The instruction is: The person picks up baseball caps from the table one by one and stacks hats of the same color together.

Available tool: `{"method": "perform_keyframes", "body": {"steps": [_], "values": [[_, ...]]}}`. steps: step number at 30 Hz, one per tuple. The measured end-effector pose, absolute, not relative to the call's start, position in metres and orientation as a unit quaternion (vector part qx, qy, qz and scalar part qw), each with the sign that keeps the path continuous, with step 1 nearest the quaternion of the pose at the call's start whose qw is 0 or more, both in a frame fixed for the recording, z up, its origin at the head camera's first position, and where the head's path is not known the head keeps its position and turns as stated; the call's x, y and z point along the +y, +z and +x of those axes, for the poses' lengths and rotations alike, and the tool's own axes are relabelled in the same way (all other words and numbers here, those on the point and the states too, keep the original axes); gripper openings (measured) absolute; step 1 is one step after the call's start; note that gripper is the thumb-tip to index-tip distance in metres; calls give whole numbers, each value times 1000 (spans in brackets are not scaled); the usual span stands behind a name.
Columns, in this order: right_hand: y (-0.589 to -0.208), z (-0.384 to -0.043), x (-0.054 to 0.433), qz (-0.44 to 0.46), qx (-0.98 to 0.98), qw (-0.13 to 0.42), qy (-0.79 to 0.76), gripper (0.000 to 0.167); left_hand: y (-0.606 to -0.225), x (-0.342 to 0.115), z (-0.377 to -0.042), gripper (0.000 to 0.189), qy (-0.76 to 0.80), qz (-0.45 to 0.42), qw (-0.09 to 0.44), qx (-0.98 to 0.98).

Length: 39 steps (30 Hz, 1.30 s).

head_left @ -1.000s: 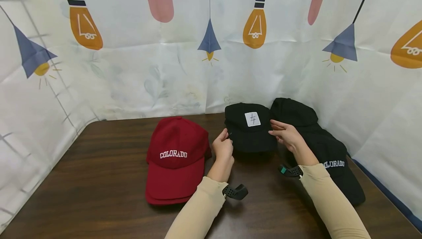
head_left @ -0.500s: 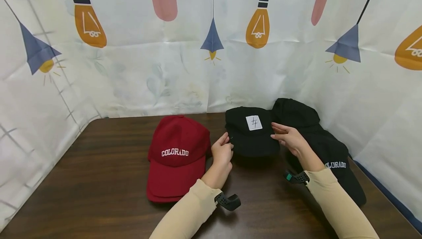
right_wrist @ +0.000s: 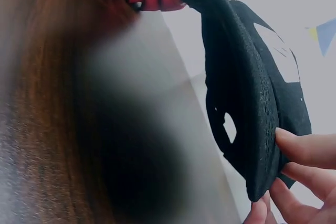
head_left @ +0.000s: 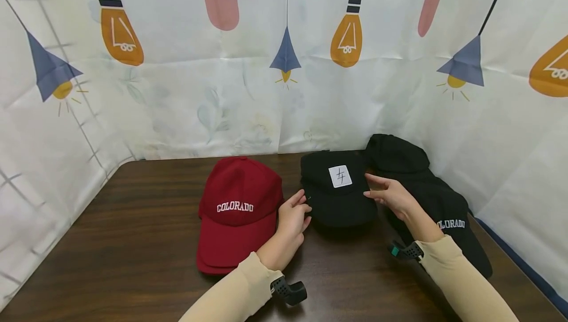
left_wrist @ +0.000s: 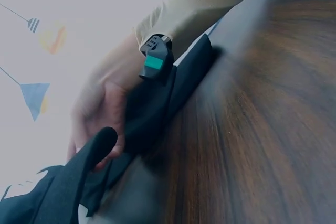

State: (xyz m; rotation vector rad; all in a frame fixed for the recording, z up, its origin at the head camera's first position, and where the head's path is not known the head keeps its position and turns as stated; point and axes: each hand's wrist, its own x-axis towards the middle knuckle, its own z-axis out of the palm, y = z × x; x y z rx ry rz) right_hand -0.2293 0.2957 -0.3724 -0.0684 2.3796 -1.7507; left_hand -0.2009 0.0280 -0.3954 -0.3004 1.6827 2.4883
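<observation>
A black cap (head_left: 341, 211) with a square white label (head_left: 340, 176) marked in dark strokes is held above the table's far middle, brim toward me. At the cap's left edge, my left hand (head_left: 290, 221) grips it with thumb and fingers. My right hand (head_left: 395, 196) pinches the opposite edge; in the right wrist view, thumb and fingertips of the right hand (right_wrist: 304, 174) close on the brim's end. That view also shows the cap's hollow underside. In the left wrist view, the cap (left_wrist: 68, 182) fills the lower left corner, in front of the right hand (left_wrist: 102, 114).
Left of my left hand lies a stack of red caps (head_left: 239, 213) lettered COLORADO. More black caps (head_left: 448, 208), one also lettered, lie at the right, partly behind my right hand. A white printed curtain (head_left: 177, 90) stands behind the dark wooden table (head_left: 133, 223).
Both hands have brought the labelled black cap down and toward me, its brim now lower in the head view. The left hand has shifted left. Red caps and other black caps stay in place.
</observation>
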Motion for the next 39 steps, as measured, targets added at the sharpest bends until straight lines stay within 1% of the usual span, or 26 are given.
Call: {"method": "perform_keyframes", "body": {"steps": [5, 16, 23, 30, 39], "values": [[-375, -226, 294, -8, 808, 96, -581, 71, -395, 24, -196, 57, 821, -99, 67, 559], [-378, -219, 292, -12, 820, 106, -562, 73, -398, 14, -187, 55, 807, -88, 85, 577], [-382, -216, 290, -23, 828, 102, -552, 80, -398, 10, -180, 58, 804, -87, 96, 580], [-385, -213, 286, -15, 836, 106, -538, 71, -400, 3, -173, 59, 797, -80, 112, 588], [-388, -206, 285, -31, 846, 108, -521, 70, -403, -9, -165, 60, 788, -59, 139, 597]]}}
